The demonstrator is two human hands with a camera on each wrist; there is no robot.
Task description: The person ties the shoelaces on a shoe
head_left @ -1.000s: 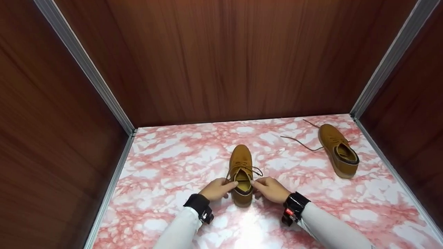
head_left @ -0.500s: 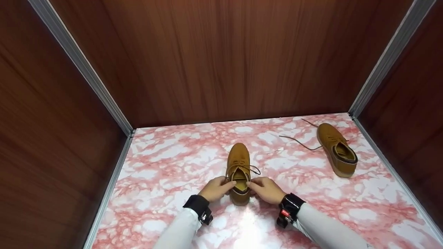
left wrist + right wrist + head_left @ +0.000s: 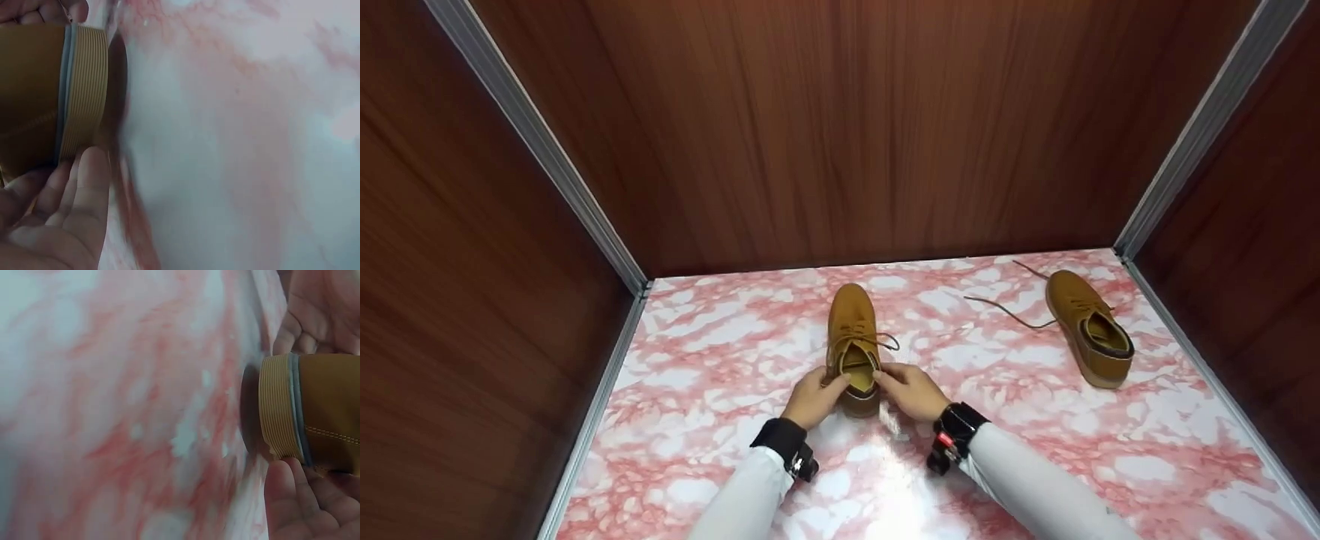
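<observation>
A tan lace-up shoe (image 3: 852,306) points away from me near the middle of the marbled surface, its lace tied across the top with a loop out to the right. My left hand (image 3: 813,396) grips its left side, thumb over the collar and fingers along the outside. On the opposite side my right hand (image 3: 913,391) holds the collar the same way. From the left wrist, the tan heel (image 3: 31,84) and ribbed sole edge (image 3: 85,84) show between both hands. The right wrist view has the fingertips (image 3: 279,481) at the sole edge, with a dark shadow beside it.
A second tan shoe (image 3: 1102,366) stands at the right, toe angled back and left, its loose laces (image 3: 1011,312) trailing leftward. The red and white marbled surface (image 3: 720,322) is bounded by dark wood panels (image 3: 840,135) with grey metal strips (image 3: 555,165) in the corners.
Both hands have carried the shoe forward and to the left, closer to the back panel. The grip looks the same, and the second shoe has stayed where it was.
</observation>
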